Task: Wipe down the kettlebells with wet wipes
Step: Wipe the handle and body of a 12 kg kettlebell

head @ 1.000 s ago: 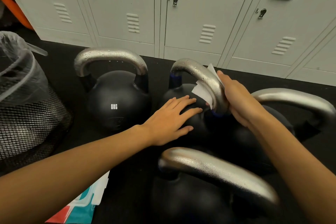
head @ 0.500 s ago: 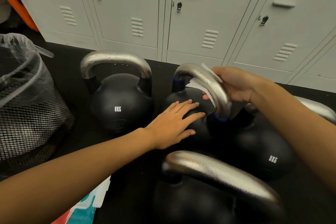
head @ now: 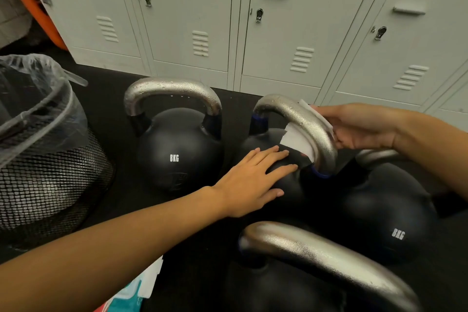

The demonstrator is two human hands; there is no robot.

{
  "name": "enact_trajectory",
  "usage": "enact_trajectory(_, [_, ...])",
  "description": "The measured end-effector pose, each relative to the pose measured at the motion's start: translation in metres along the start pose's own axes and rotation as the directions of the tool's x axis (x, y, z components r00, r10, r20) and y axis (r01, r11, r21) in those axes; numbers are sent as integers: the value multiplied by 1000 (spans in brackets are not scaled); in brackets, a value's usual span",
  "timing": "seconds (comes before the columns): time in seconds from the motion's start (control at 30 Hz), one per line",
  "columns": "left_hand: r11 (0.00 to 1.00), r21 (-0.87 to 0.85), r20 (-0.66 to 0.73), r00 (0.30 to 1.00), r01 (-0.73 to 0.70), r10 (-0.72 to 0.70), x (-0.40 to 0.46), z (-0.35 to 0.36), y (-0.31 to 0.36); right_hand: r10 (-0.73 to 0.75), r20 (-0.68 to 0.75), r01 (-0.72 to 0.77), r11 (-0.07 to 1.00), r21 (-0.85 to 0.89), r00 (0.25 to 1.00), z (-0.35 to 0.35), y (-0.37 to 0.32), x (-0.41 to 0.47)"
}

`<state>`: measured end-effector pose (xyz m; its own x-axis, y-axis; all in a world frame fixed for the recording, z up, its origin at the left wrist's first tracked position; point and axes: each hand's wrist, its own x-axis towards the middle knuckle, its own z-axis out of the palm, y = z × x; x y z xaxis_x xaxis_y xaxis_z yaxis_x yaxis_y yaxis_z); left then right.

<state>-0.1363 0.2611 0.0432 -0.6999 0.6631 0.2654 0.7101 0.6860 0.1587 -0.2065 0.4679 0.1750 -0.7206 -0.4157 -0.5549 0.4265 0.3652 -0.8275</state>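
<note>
Several black kettlebells with silver handles stand on the dark floor. My left hand [head: 253, 180] rests flat on the round body of the middle kettlebell [head: 288, 185]. My right hand [head: 359, 126] holds a white wet wipe [head: 296, 139] wrapped over the right side of that kettlebell's handle [head: 301, 119]. A kettlebell marked 8KG [head: 177, 154] stands to the left, its handle beaded with droplets. Another 8KG kettlebell [head: 387, 215] sits on the right, partly hidden by my right arm. A fourth kettlebell's handle [head: 324, 258] fills the near foreground.
A black mesh waste bin [head: 48, 159] lined with a clear bag stands at the left. Grey lockers [head: 278, 20] run along the back. A teal, red and white wipes packet [head: 136, 291] lies at the bottom edge under my left forearm.
My right hand has slid the wipe up from the lower right of the handle toward its top. My left hand has stayed on the kettlebell's body.
</note>
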Motion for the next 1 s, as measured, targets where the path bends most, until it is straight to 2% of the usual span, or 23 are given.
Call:
enact_trajectory(0.17, [999, 31, -15, 1000, 6, -6, -1, 5, 0, -86, -91, 76, 991, -107, 992, 17, -14, 8])
enact_trajectory(0.33, [999, 47, -6, 1000, 10, -9, -1, 4, 1, -143, -220, 134, 990, -54, 965, 27, 8, -1])
enact_trajectory(0.47, [998, 62, -13, 1000, 11, -10, -1, 4, 0, -209, -298, 169, 973, -155, 932, 34, 5, 5])
enact_trajectory(0.57, [998, 64, -11, 1000, 5, -4, -1, 4, 0, -194, -281, 152, 974, -166, 940, 33, 2, 5])
enact_trajectory(0.77, [997, 75, 2, 1000, 0, -1, 0, 2, 0, -90, -135, 86, 996, -39, 987, 20, -3, 6])
enact_trajectory(1.0, [996, 86, 3, 1000, -4, 4, 0, 6, -3, 51, -135, -50, 999, 7, 990, 31, -32, 27])
